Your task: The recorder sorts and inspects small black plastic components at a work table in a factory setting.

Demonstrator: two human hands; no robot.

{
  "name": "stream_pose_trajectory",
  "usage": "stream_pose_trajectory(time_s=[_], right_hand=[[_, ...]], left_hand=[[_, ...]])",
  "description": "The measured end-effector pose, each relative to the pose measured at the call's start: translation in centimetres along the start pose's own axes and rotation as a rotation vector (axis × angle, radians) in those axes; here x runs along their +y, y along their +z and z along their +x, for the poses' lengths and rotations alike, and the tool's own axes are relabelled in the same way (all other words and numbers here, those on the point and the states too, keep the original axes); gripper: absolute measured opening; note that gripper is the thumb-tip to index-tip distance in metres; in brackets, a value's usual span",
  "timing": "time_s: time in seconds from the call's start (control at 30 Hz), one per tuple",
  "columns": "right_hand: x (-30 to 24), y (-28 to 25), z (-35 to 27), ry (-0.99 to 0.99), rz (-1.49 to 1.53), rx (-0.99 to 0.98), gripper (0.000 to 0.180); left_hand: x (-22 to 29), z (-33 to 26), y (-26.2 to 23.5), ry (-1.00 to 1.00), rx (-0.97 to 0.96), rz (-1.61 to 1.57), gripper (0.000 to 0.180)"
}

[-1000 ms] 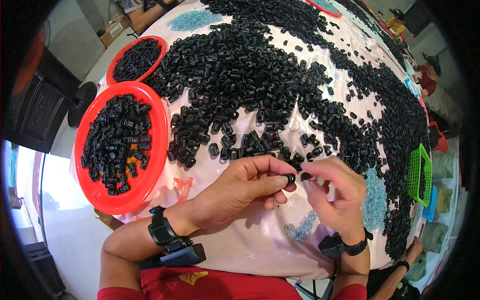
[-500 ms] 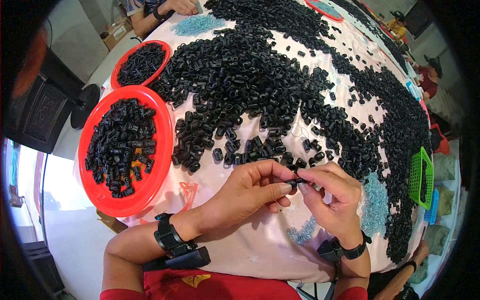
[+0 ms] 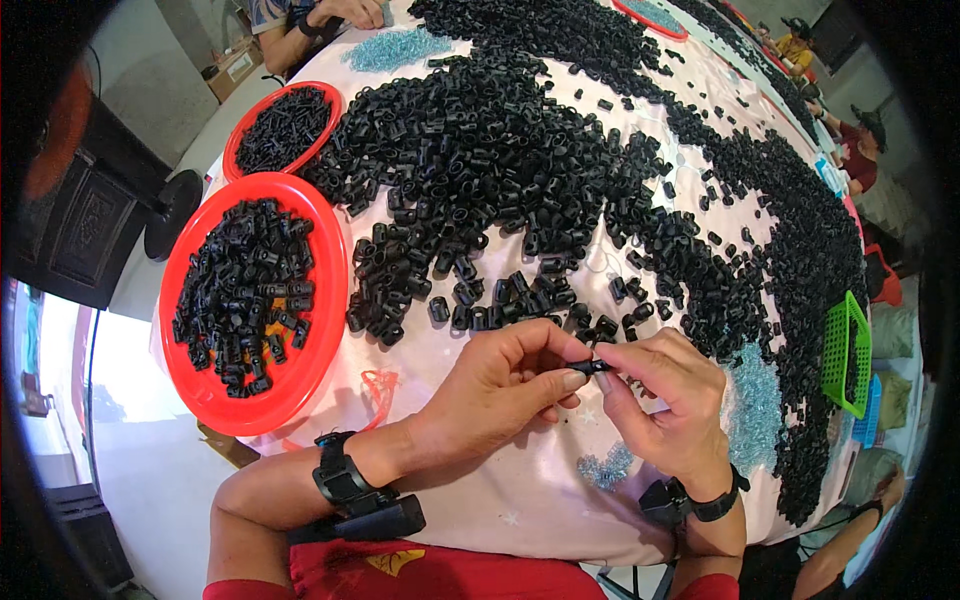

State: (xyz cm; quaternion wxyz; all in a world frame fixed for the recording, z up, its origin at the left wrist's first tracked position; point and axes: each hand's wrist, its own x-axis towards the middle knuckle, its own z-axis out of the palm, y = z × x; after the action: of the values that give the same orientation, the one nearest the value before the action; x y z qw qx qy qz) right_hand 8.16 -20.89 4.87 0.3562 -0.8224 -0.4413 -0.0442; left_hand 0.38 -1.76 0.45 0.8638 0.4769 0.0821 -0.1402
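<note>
Just in front of me, a small black plastic part [image 3: 588,367], perhaps a cord-lock piece, is pinched between my two hands. The thumb and forefinger of my left hand [image 3: 500,380] grip its left side. My right hand [image 3: 680,400] has thumb and fingertips closed at its right end; fingers hide much of it. Beyond my fingers spreads a large heap of hollow black plastic pieces [image 3: 480,150]. A little pile of pale blue, glassy-looking bits, perhaps springs [image 3: 606,468], lies below my right hand, and a bigger pale blue pile [image 3: 752,410] lies to its right.
At left stand a red tray [image 3: 335,300] of black pieces and a smaller red tray [image 3: 232,150] of slim black pieces. Red plastic strips [image 3: 378,395] lie nearby. A green basket [image 3: 832,370] stands at far right. Other people's arms show at the far left [image 3: 300,35] and lower right [image 3: 850,545].
My hands stay nearly in place on the black part, with the right fingers shifted slightly around its end. The other person's arm at lower right has moved farther into view.
</note>
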Motion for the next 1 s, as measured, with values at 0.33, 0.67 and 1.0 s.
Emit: stream_pose_trajectory(time_s=[0.33,0.67,1.0], right_hand=[[0.1,0.4,-0.1,0.113,0.094,-0.028,0.027],[0.0,0.4,-0.5,0.176,0.141,-0.024,0.027],[0.1,0.5,-0.4,0.147,0.185,0.015,0.024]], left_hand=[[0.1,-0.3,-0.1,-0.056,0.02,0.049,0.018],[0.2,-0.3,0.0,-0.063,0.005,0.121,0.024],[0.5,-0.3,0.1,-0.096,0.016,0.091,0.02]])
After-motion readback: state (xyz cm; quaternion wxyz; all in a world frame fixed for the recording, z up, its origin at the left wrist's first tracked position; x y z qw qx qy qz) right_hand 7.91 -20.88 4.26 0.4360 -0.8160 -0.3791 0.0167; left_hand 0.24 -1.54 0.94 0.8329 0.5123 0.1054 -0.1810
